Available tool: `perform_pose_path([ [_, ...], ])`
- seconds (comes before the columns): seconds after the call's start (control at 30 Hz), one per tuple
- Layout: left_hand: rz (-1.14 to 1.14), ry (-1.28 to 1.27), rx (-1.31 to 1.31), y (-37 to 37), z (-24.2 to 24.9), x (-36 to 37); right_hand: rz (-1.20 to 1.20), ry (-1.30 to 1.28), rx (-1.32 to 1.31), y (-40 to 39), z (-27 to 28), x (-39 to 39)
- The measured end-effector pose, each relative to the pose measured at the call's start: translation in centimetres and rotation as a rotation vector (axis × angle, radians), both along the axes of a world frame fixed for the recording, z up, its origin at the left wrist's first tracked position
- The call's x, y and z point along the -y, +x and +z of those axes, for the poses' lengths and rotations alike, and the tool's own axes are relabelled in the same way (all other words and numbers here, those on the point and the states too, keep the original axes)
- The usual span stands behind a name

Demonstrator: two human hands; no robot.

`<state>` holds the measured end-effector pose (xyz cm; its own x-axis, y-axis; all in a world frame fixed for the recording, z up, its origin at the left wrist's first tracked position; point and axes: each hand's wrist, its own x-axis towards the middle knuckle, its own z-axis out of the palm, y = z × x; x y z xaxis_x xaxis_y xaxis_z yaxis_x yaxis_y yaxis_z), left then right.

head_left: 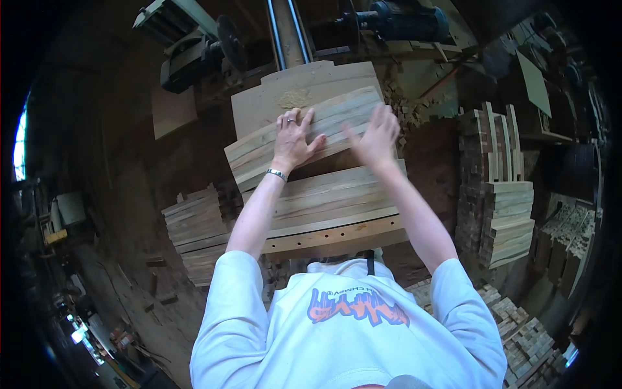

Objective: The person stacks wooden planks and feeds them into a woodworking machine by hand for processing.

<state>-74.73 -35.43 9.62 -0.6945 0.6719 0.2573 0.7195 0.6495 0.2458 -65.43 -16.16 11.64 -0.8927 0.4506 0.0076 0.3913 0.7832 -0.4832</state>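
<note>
A row of wooden slats (343, 110) lies slanted across a pale board (249, 107) in front of me. My left hand (295, 139) rests flat on the left half of these slats, fingers spread; a ring and a wristband show on it. Over their right end is my right hand (378, 137), blurred by motion, with its thumb out from the fingers and nothing seen in it. Closer to my body sits a second row of wooden slats (330, 194), partly behind my forearms. Along its near side runs a wooden rail (356, 229) with several holes.
Sawdust (295, 98) lies beyond the slats. Two metal rods (287, 32) lead away, between a machine with a round disc (194, 52) and a blue motor (411, 21). Slat stacks stand at left (194, 227) and right (512, 220). Wood blocks (521, 334) are piled at lower right.
</note>
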Motion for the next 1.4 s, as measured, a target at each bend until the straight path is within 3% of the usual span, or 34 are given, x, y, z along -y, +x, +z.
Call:
perform_pose_path([
  [0.03, 0.01, 0.001, -0.016, 0.0, 0.2, 0.0, 0.194, 0.237, -0.061, 2.6, -0.4, 2.1],
  [0.1, -0.009, -0.002, -0.013, -0.1, 0.3, -0.1, 0.564, 0.091, 0.052, 8.4, 2.0, 5.4],
  [0.17, 0.045, -0.001, -0.002, 0.1, -0.2, -0.1, 0.739, 0.072, 0.012, 11.4, -0.4, 6.0],
  [0.3, 0.024, -0.01, 0.023, 0.0, -0.7, 0.1, 0.7, 0.118, 0.003, 10.0, -0.4, 4.7],
  [0.37, 0.002, -0.01, -0.007, 0.0, -1.4, 0.1, 0.882, 0.021, -0.053, 9.2, -0.8, 3.4],
  [0.4, -0.004, -0.011, -0.031, -0.2, -1.8, 0.1, 0.797, 0.035, -0.052, 8.9, -0.3, 3.2],
  [0.47, -0.047, -0.016, -0.037, 0.0, -1.6, 0.0, 1.054, 0.409, 0.219, 8.0, 1.1, 3.0],
  [0.63, -0.022, -0.046, -0.026, -0.6, -1.4, 0.4, 1.069, 0.329, 0.179, 6.5, 0.9, 4.4],
  [0.77, -0.011, -0.008, 0.026, -0.4, -1.4, 0.5, 1.139, 0.418, 0.316, 6.3, 2.6, 4.9],
  [0.9, -0.084, -0.145, 0.225, -1.4, 1.0, 0.8, 1.149, 0.421, 0.35, 6.9, 5.7, 5.6],
  [1.0, -0.195, -0.467, 0.271, -2.1, 3.4, 0.6, 1.07, 0.265, 0.414, 8.0, 9.1, 5.9],
  [1.03, -0.215, -0.466, 0.258, -2.2, 3.5, 0.5, 1.047, 0.268, 0.413, 8.7, 10.1, 6.1],
  [1.13, -0.194, -0.47, 0.273, -1.9, 3.6, 0.4, 0.733, -0.114, 0.72, 12.2, 12.7, 6.3],
  [1.23, -0.163, -0.484, 0.322, -1.8, 4.3, 0.1, 0.347, -0.654, 0.904, 18.7, 12.1, 5.8],
  [1.37, -0.187, -0.454, 0.537, -4.1, 5.0, -0.1, 0.181, -1.153, 0.749, 29.7, 10.8, 4.7],
  [1.4, -0.258, -0.324, 0.774, -6.7, 2.9, 0.9, 0.154, -1.186, 0.681, 32.4, 11.3, 4.3],
])
